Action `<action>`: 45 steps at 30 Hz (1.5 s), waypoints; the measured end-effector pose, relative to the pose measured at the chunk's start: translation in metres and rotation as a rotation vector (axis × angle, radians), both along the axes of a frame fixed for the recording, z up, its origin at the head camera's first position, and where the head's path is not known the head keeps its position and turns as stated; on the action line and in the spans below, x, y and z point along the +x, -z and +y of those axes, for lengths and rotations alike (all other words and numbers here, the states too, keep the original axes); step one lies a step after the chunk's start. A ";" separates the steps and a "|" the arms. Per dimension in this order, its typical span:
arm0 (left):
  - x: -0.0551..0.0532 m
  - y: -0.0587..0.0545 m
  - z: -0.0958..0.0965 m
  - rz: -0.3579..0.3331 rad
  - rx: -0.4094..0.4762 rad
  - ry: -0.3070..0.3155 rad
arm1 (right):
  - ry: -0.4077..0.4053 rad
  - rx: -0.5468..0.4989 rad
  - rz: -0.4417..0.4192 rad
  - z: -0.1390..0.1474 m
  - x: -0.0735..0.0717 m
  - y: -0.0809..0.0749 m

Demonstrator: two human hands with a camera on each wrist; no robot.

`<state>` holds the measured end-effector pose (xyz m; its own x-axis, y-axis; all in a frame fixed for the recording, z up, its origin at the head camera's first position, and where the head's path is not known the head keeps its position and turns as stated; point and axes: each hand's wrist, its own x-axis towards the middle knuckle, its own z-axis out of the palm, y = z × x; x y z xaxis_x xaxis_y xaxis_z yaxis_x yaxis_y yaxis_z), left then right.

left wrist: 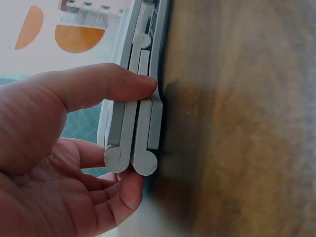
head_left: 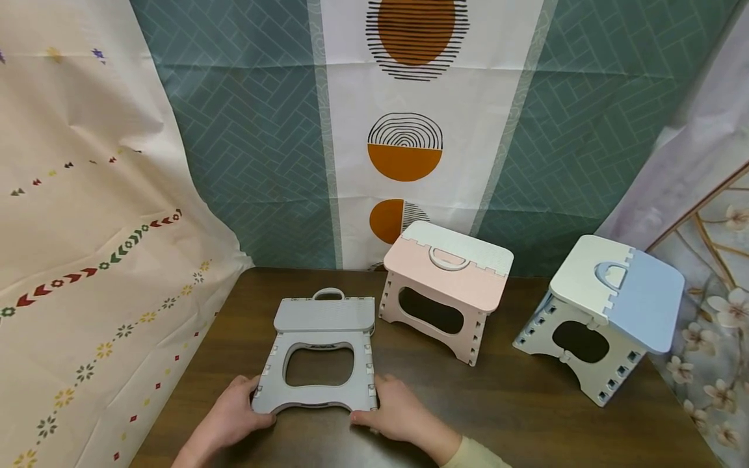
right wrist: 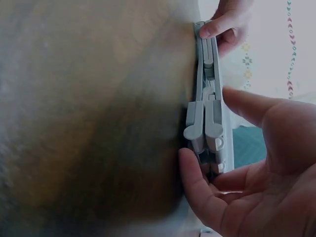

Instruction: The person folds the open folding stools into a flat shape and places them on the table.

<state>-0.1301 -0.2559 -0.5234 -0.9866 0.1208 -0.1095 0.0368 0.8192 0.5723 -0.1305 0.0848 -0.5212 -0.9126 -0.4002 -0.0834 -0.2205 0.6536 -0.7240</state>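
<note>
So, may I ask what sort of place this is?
Probably an indoor workspace staged for recording: there is a wood-grain tabletop, a folded grey step stool and a teal-and-white printed backdrop.

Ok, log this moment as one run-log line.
left hand: grips gray stool, near left corner | right hand: grips near right corner | gray stool: folded | pink-white stool, blue-white stool: unfolded, standing on table
</note>
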 end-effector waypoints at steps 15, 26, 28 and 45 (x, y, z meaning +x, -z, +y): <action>0.002 -0.002 0.000 -0.006 -0.030 0.001 | 0.022 0.075 0.037 -0.005 0.000 0.002; -0.002 -0.005 -0.008 0.034 -0.068 0.004 | 0.025 0.096 0.085 -0.012 -0.004 0.003; -0.003 -0.005 -0.010 0.035 -0.071 -0.001 | 0.028 0.104 0.091 -0.016 -0.005 0.004; -0.025 -0.010 -0.042 -0.006 -0.105 -0.013 | 0.007 0.080 0.094 -0.052 -0.030 0.005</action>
<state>-0.1546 -0.2980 -0.5138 -0.9873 0.0956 -0.1272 0.0225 0.8752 0.4833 -0.1608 0.0324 -0.5264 -0.9206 -0.3893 -0.0292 -0.2799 0.7104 -0.6458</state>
